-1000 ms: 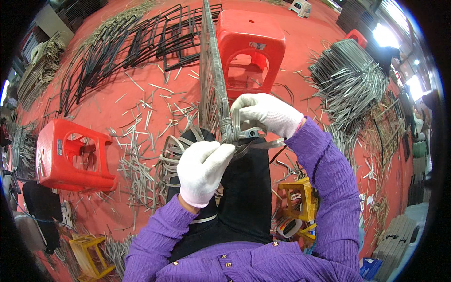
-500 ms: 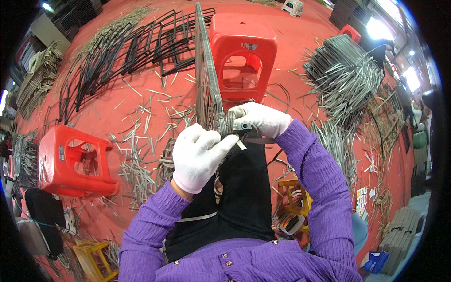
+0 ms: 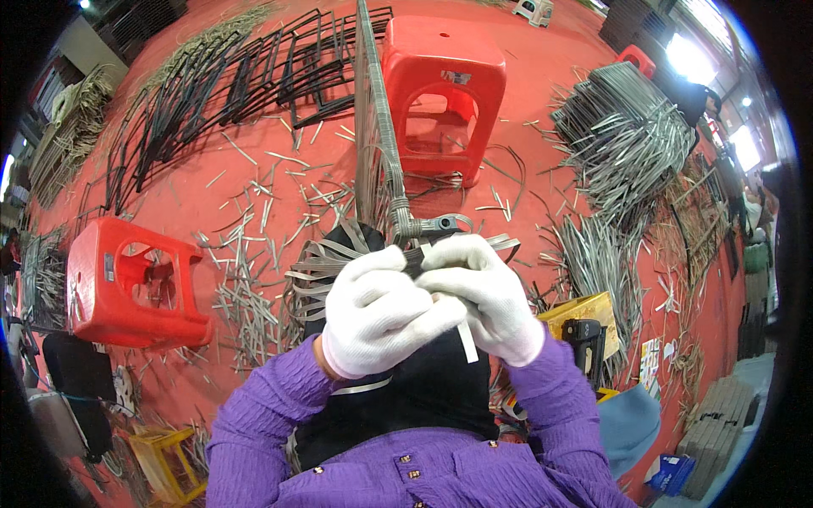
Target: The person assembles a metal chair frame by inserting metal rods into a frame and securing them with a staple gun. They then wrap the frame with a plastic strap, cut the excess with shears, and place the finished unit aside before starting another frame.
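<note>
Both gloved hands are together above my lap, just below the corner of an upright frame wrapped in grey-brown strips point(image 3: 395, 182). My left hand point(image 3: 377, 317) is closed, its fingertips pressed close to my right hand point(image 3: 489, 296). My right hand pinches a flat strip point(image 3: 468, 342), whose pale end hangs below the fingers. The strip also seems to pass between the left fingertips; its middle is hidden by the gloves. From the frame's corner a dark tube end with a hole point(image 3: 444, 224) sticks out to the right. Loose strips point(image 3: 326, 267) fan out left of the corner.
A red stool point(image 3: 445, 55) stands behind the frame; another red stool point(image 3: 127, 284) is at left. Black metal frames point(image 3: 229, 93) lie far left. Strip bundles point(image 3: 627, 127) are piled at right. Near my right arm is a yellow stool point(image 3: 555, 317) with a black object point(image 3: 586, 343) on it.
Both hands have let go of the frame's wrapped corner and come down toward my lap, closer together. The tube end and loose strips show more now. The right forearm has drawn back.
</note>
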Motion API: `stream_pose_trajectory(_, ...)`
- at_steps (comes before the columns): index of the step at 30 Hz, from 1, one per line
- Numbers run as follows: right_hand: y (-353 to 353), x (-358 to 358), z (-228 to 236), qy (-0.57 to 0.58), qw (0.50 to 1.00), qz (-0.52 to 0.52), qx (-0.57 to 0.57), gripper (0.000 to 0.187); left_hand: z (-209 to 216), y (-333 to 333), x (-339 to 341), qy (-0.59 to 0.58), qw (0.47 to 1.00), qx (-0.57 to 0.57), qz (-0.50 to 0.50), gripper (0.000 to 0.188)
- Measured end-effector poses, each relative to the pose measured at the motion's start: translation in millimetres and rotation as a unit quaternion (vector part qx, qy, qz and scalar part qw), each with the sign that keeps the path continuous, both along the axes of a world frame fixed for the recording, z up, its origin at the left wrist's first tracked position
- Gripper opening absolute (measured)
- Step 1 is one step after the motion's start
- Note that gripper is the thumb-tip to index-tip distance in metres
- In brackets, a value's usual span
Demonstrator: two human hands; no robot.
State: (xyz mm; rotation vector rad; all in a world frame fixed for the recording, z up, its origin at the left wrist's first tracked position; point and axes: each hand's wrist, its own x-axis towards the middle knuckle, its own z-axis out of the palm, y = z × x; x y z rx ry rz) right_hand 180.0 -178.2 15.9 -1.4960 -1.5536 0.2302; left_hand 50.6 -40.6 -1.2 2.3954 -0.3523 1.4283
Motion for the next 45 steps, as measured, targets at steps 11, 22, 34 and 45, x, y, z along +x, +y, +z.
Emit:
stream_pose_trajectory(11, 9.8, -0.8, -0.7, -0.069, 0.992, -0.04, 0.095, 0.013, -4.7, 48.7, 25.3, 0.137, 0.984, -0.113, -0.007, 0.025)
stream_pose_trajectory(22, 83.4, 81.8, -10.2, 0.303, 0.911, 0.003, -0.281, 0.032, -14.7, 39.5, 35.8, 0.063, 0.988, -0.128, 0.059, 0.046)
stream_pose_trajectory(34, 54.4, 72.4, -40.8, 0.213, 0.955, 0.076, -0.193, 0.026, 25.7, 31.0, 24.2, 0.204, 0.974, -0.071, 0.075, 0.016)
stream_pose_trajectory(45, 36.6, 3.3, -42.6, 0.485, 0.87, -0.069, -0.06, 0.029, 66.5, 60.1, 41.1, 0.423, 0.906, 0.007, -0.007, 0.026)
